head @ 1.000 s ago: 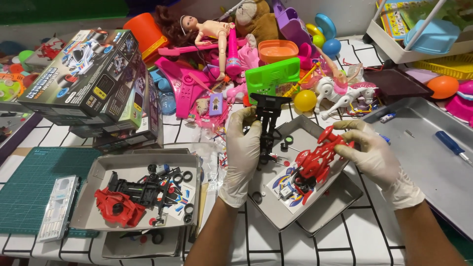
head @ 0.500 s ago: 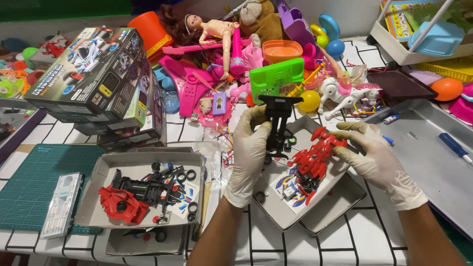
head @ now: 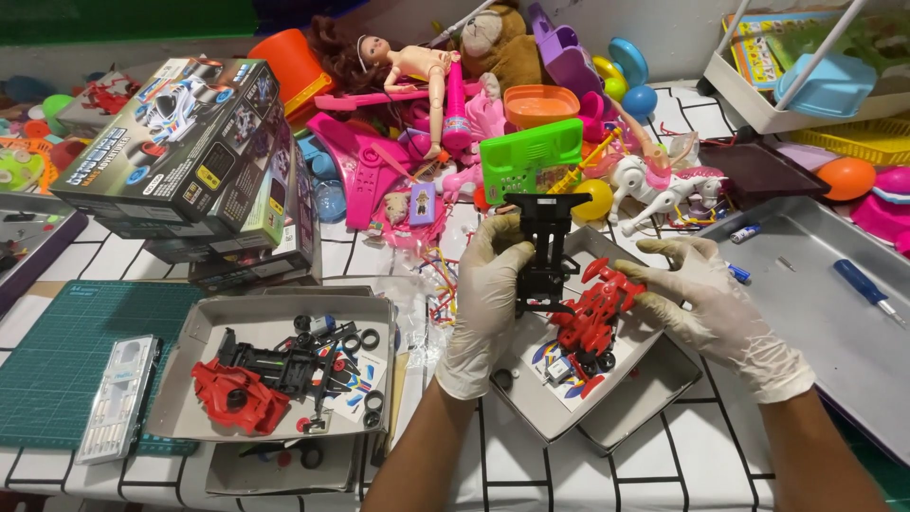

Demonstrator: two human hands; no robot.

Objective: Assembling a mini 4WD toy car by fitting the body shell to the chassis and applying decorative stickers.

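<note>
Green mat [head: 52,365]: far left on the tiled tabletop [head: 682,455], clear plastic parts tray [head: 118,398] lying on its right edge.
Boxes: stack of printed kit boxes [head: 190,161] behind the mat, top one tilted.
Left tray: grey cardboard tray [head: 194,327] holding a red car body [head: 237,396], a black frame [head: 284,365] and loose black tyres; second shallow tray partly under it.
Toy pile: back of table, doll [head: 417,62], pink plastic pieces, orange bowl [head: 540,102], green plastic block [head: 529,163], white toy horse [head: 664,185].
Left hand [head: 488,294]: white glove, fingers curled around the left side of the black chassis [head: 548,251], firm hold, thumb hidden behind it.
Black chassis: held upright above the middle tray, wide end up, just in front of the green block.
Middle tray: grey cardboard tray [head: 569,417] under both hands, sticker sheet and small parts inside, sits angled on a second tray.
Red shell [head: 597,313]: just right of the chassis, tilted, touching or almost touching its lower end; cannot tell which.
Right hand [head: 706,303]: white glove, fingers part-closed on the right end of the red shell, index finger stretched over the top.
Metal tray [head: 825,332]: far right, blue-handled screwdriver [head: 863,284] and a small marker [head: 746,232] on it.
Rack: white wire shelf [head: 806,85] top right, blue tub on it.
</note>
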